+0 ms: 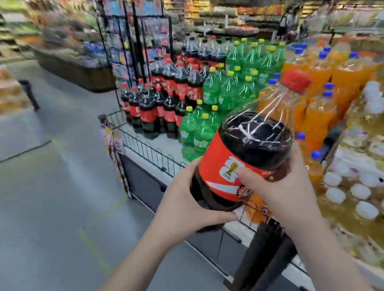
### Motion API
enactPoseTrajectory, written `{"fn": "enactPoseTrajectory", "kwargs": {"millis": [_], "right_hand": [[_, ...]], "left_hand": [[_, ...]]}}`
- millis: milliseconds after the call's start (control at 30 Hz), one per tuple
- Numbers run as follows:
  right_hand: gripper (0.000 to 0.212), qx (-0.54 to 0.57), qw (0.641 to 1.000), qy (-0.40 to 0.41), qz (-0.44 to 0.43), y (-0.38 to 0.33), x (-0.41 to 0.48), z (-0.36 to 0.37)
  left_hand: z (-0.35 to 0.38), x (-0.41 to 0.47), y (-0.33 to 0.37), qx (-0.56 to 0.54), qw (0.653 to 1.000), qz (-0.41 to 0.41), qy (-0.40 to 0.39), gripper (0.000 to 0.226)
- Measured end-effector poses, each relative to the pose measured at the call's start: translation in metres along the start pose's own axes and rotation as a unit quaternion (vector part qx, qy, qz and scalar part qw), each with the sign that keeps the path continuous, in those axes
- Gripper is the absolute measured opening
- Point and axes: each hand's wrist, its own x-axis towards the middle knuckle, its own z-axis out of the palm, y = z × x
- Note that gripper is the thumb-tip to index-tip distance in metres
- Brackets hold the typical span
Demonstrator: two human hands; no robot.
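Head view: a large cola bottle [252, 149] fills the centre right of the frame, tilted with its red cap [297, 81] toward the upper right. The left hand [187, 206] cups its base with fingers curled round; the right hand [282, 188] grips its red label [224, 172], which reads "FIFA". Beyond it, a wire-fenced display [149, 147] holds cola, green bottles [227, 88] and orange bottles [322, 100]. A grey floor [39, 207] and blurred shelves lie to the left.

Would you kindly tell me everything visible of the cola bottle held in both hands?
The cola bottle is clear plastic, full of dark drink, with a red cap and red label. It tilts, cap up and rightward, above the wire fence. The left hand grips its base; the right hand grips its labelled side.
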Motion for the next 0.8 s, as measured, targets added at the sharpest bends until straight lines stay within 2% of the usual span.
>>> {"fn": "enactPoseTrajectory", "kwargs": {"millis": [100,200,400,600,733,800], "right_hand": [[0.083,0.028,0.998,-0.05,0.004,0.005,0.022,0.035],[0.092,0.053,0.995,-0.086,0.008,0.011,0.046,0.071],[0.077,0.084,0.987,-0.138,0.009,0.041,0.11,0.139],[0.091,0.098,0.979,-0.179,0.016,0.071,0.183,0.202],[0.089,0.096,0.973,-0.212,0.015,0.082,0.234,0.237],[0.095,0.09,0.97,-0.225,0.017,0.087,0.258,0.254]], "left_hand": [[-0.029,0.009,-0.019,0.004,0.999,-0.028,0.035,0.102],[-0.055,0.023,-0.037,0.02,0.997,-0.046,0.065,0.101],[-0.105,0.068,-0.08,0.043,0.99,-0.074,0.113,0.103],[-0.148,0.131,-0.123,0.052,0.982,-0.114,0.141,0.106],[-0.171,0.174,-0.151,0.053,0.977,-0.128,0.159,0.106],[-0.179,0.194,-0.162,0.057,0.975,-0.13,0.172,0.103]]}}
